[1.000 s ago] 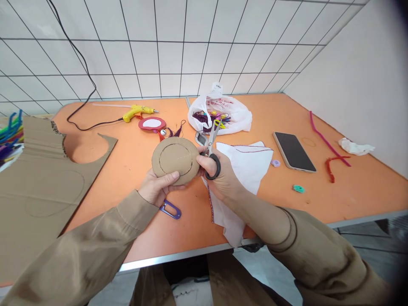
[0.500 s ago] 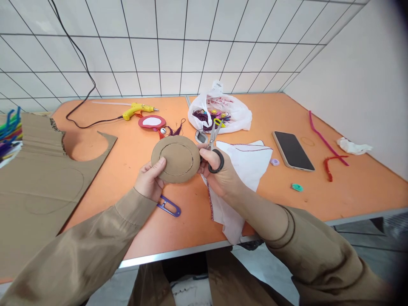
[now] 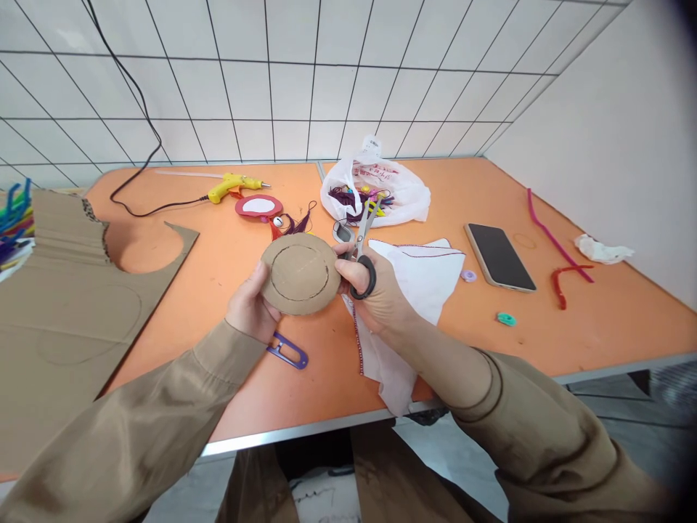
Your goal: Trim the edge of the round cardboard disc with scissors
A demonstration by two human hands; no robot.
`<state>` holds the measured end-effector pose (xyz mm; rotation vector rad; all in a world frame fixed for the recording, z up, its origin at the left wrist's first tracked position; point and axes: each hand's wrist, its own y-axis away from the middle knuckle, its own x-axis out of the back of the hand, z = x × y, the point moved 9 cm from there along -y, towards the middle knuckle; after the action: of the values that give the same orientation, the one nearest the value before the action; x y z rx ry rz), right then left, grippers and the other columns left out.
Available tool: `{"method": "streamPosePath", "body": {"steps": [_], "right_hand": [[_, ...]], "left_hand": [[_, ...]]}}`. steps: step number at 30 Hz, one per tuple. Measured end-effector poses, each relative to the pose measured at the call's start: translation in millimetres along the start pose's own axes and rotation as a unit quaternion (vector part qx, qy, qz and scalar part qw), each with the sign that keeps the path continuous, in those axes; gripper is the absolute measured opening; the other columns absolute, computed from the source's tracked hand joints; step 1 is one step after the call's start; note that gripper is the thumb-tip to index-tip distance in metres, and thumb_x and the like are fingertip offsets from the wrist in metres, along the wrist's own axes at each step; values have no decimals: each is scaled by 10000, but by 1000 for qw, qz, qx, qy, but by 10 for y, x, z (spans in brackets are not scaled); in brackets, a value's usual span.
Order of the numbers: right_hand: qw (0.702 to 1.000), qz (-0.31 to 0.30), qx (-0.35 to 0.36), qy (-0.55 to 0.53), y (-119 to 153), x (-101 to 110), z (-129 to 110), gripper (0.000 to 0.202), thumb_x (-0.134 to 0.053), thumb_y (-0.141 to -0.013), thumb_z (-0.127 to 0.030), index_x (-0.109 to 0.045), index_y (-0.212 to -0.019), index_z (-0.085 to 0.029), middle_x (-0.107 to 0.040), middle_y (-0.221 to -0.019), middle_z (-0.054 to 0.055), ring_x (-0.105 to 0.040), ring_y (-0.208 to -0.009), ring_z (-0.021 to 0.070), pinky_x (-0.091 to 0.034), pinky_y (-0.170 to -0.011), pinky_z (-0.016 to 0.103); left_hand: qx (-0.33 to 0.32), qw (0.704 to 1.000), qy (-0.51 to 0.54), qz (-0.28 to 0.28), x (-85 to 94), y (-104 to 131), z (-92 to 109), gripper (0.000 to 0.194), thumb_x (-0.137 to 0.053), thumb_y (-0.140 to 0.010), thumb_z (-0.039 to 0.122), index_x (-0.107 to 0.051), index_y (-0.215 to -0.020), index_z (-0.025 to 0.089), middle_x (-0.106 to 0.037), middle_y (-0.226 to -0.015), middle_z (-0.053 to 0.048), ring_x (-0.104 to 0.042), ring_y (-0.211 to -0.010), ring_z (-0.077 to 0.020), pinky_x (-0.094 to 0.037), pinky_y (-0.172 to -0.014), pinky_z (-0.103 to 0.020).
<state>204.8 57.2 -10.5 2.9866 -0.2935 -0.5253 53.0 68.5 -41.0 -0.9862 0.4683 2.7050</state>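
Observation:
A round cardboard disc (image 3: 299,274) with an inner ring line is held up over the orange table. My left hand (image 3: 252,305) grips its left edge, thumb at the rim and fingers underneath. At the disc's right edge, my right hand (image 3: 375,290) holds black-handled scissors (image 3: 363,280), blades pointing up and away, while its thumb touches the disc. Some of the right fingers are hidden behind the disc and scissors. A purple clip-shaped piece (image 3: 288,351) lies beneath my left hand. White cloth (image 3: 422,280) with dark red edging lies beside and under my right hand.
Cut cardboard (image 3: 70,305) covers the left side. Behind are a yellow glue gun (image 3: 234,187), a red oval piece (image 3: 258,206), tassels and a plastic bag (image 3: 400,192) of threads. To the right lie a phone (image 3: 499,256), pipe cleaners (image 3: 555,231) and a green item (image 3: 506,319).
My left thumb has moved from the disc's face to its left rim. My right thumb now lies on the disc's right edge, and the scissors have shifted slightly left.

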Motion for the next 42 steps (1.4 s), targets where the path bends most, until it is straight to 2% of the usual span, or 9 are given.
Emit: {"method": "streamPosePath", "body": {"steps": [6, 14, 20, 27, 33, 38, 40, 42], "right_hand": [[1000, 3, 7, 2, -1, 3, -21, 250, -711, -602, -272, -604, -809, -183, -544, -622, -61, -447, -498, 80, -344, -481, 243], [1000, -2, 5, 11, -1, 4, 10, 243, -706, -620, -279, -603, -821, -192, -551, -666, -50, -460, -537, 91, -361, -503, 253], [1000, -17, -1, 25, 17, -18, 31, 223, -697, -651, -296, -598, -825, -198, -562, -712, -36, -485, -577, 105, -344, -501, 256], [1000, -18, 9, 16, 12, -10, 24, 244, -718, -646, -298, -606, -839, -200, -563, -710, -42, -489, -585, 105, -381, -511, 253], [1000, -28, 14, 5, 6, -25, 31, 258, -723, -647, -285, -608, -853, -183, -558, -700, -46, -479, -572, 91, -393, -499, 235], [999, -4, 42, 20, -3, 30, -47, 209, -719, -695, -299, -615, -845, -196, -592, -655, -42, -543, -581, 113, -453, -550, 261], [996, -5, 73, 58, 19, 33, -170, 185, -713, -736, -346, -621, -799, -198, -615, -622, -25, -579, -595, 132, -485, -599, 286], [991, -29, 80, 108, 60, -1, -267, 262, -726, -743, -443, -637, -768, -197, -630, -596, -11, -585, -559, 139, -491, -588, 297]], "left_hand": [[18, 999, 28, -3, 44, -3, -20, 581, -481, -877, 581, -633, -1198, 121, -695, -1214, -159, -462, -1339, -381, -403, -1084, -550], [31, 998, 47, -1, 50, -12, -47, 635, -355, -921, 576, -577, -1274, 96, -696, -1203, -170, -472, -1333, -368, -385, -1091, -539], [12, 1000, 17, -21, -53, 15, -4, 601, -499, -865, 600, -609, -1241, 143, -669, -1261, -144, -477, -1328, -372, -441, -1054, -511], [-8, 999, -4, -33, -36, -6, 15, 598, -600, -775, 662, -682, -1138, 195, -694, -1225, -120, -509, -1300, -381, -497, -1002, -515], [-36, 998, -44, -28, -39, 9, 16, 349, -794, -716, 329, -741, -1019, 164, -730, -1153, -118, -584, -1226, -359, -509, -1013, -476], [-48, 998, -39, 18, 53, -1, 35, 348, -825, -681, 308, -753, -990, 166, -742, -1114, -125, -630, -1162, -357, -514, -1008, -496], [-55, 997, -37, 35, 105, -25, 79, 365, -837, -663, 300, -754, -989, 160, -746, -1100, -130, -642, -1143, -355, -520, -1005, -487], [-67, 995, -32, 60, 170, -55, 148, 361, -847, -638, 283, -760, -964, 154, -756, -1064, -127, -648, -1132, -355, -531, -996, -473]]}}
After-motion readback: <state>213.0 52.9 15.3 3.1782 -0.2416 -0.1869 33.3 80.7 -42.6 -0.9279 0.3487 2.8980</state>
